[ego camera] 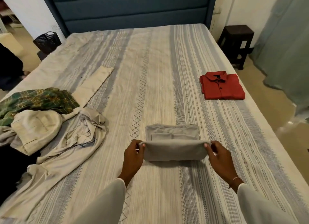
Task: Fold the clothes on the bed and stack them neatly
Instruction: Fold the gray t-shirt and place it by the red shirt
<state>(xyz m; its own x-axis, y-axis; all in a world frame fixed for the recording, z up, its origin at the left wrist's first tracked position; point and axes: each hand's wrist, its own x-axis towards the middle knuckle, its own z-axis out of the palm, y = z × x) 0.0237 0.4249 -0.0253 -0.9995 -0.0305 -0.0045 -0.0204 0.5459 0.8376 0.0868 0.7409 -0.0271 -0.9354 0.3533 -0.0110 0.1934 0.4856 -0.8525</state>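
Left hand (133,154) and right hand (217,154) each pinch a corner of the grey shirt (173,143), lifting its near half mid-bed (158,73). Unfolded pile (50,116) lies left; folded red shirt (222,87) far right, well apart.

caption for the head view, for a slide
Both hands fold a grey shirt on the bed; folded red shirt aside.

The grey T-shirt (173,150) looks soft, matt knit. The bedspread (150,73) is coarse woven cotton, the red shirt (222,88) crisp cloth, the far headboard (130,8) padded fabric.
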